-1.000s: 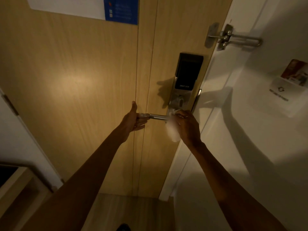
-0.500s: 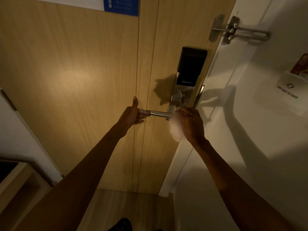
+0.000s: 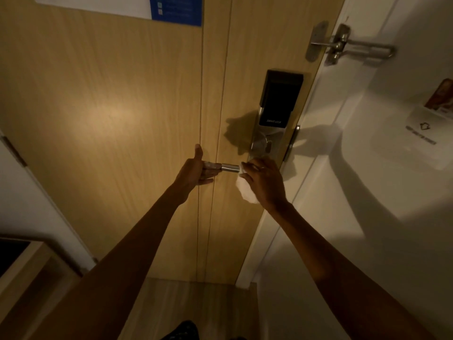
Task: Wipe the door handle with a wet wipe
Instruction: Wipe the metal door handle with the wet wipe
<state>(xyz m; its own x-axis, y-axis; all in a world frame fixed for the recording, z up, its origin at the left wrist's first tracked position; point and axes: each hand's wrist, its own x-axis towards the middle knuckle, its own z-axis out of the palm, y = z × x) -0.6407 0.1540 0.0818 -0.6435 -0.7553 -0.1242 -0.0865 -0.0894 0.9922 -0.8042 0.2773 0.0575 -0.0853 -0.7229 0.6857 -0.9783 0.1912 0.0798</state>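
Both hands are on the lever: the right hand (image 3: 266,182) is closed around the wet wipe (image 3: 246,192), pressing it onto the door handle (image 3: 230,167) at its root below the smart lock (image 3: 279,101), while the left hand (image 3: 196,169) pinches the free tip with its fingers, thumb raised. Between them a short bare stretch of metal shows, the handle's long axis lying level across the wooden door (image 3: 110,106) and pointing left, away from the latch edge. From the wipe, the unwiped length lies leftward toward the left hand, so the stroke probably runs that way.
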